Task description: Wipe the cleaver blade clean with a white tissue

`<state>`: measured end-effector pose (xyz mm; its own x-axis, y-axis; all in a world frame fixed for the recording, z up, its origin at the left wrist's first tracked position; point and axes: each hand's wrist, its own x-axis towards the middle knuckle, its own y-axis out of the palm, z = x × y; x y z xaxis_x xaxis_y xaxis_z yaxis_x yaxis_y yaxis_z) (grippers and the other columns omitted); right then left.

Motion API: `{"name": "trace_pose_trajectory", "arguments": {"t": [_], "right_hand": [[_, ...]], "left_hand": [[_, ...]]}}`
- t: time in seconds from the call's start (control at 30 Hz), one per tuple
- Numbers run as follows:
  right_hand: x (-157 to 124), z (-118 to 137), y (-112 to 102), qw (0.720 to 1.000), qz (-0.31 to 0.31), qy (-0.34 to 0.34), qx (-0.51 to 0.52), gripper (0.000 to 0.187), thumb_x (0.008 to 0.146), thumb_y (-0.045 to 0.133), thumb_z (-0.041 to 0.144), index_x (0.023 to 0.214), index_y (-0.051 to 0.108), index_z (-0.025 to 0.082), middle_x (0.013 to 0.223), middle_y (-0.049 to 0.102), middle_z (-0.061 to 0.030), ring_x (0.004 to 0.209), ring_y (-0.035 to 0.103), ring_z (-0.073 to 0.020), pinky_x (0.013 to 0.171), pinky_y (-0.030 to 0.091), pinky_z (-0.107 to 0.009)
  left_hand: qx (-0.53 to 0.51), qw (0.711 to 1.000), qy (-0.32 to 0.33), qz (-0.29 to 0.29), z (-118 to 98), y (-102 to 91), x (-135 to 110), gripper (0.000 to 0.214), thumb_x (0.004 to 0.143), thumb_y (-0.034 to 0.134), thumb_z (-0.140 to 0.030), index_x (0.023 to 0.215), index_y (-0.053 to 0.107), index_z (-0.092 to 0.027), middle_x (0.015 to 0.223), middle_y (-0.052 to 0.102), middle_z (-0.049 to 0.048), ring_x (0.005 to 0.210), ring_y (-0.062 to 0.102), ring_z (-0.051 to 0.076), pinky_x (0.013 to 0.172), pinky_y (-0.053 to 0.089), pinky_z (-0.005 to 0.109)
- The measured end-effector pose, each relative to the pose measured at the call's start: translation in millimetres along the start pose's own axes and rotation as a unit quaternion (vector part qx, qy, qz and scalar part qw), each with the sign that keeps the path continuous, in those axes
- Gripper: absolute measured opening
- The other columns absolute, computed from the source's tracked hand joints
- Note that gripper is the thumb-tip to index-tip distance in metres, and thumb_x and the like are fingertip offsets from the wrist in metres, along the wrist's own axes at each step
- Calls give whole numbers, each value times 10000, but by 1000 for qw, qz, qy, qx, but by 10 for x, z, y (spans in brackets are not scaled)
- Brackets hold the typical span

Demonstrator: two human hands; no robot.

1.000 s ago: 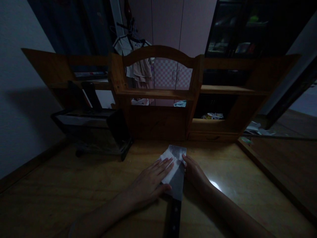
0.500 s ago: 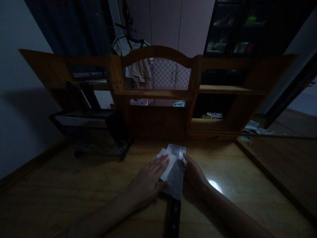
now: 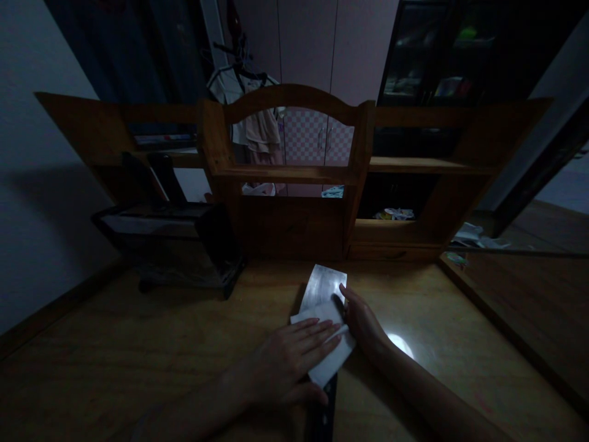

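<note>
A cleaver lies flat on the wooden desk [image 3: 138,362], its wide steel blade [image 3: 322,283] pointing away from me and its dark handle [image 3: 323,417] toward me. My left hand [image 3: 289,359] lies flat with fingers stretched out, pressing a white tissue [image 3: 329,356] onto the near part of the blade. My right hand [image 3: 361,319] rests at the blade's right edge, its fingers touching the steel and the tissue's corner. The room is dim.
A wooden shelf unit [image 3: 294,178] stands along the desk's back edge. A black wire rack [image 3: 175,245] sits at the back left. A bright light spot [image 3: 398,344] glares on the desk right of my right hand. Papers [image 3: 473,236] lie far right.
My left hand slid the tissue back along the blade toward the handle, uncovering the blade's far end. My right hand stayed at the blade's edge.
</note>
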<state>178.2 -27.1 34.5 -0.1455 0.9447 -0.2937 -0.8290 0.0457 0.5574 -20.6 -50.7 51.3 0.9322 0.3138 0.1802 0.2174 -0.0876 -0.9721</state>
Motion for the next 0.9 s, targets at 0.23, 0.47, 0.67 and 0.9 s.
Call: {"name": "trace_pose_trajectory", "arguments": {"t": [0.23,0.47,0.67,0.9], "right_hand": [[63,-73,-42,999,-7,-51,7,304,850,593,333,1099,565,162,919,633,-66,701,592,-147,630,467,-261],[78,-89,-46,998,-2,-45,43,229,839,605,324,998,593,159,891,636,-46,753,603,-153,663,483,-263],[34,-63,-13,997,-21,-66,19,180,840,598,300,896,612,130,737,622,-34,577,543,-123,567,443,-236],[81,-108,-81,998,-13,-57,15,256,841,599,339,965,603,115,861,659,-87,732,624,-203,682,496,-317]], "left_hand": [[60,979,-166,-103,184,125,-50,652,939,399,-522,1483,249,-196,1474,305,94,1377,276,203,1150,244,397],[62,967,-153,-194,161,83,-129,603,978,332,-459,1488,225,-157,1493,250,115,1388,246,211,1146,246,416],[85,990,106,-25,-65,-63,-43,698,967,267,-543,1433,316,-26,1491,234,131,1399,205,235,1167,185,383],[86,994,30,-66,39,-55,-20,648,967,281,-542,1389,406,-66,1440,357,101,1349,330,217,1147,239,394]]}}
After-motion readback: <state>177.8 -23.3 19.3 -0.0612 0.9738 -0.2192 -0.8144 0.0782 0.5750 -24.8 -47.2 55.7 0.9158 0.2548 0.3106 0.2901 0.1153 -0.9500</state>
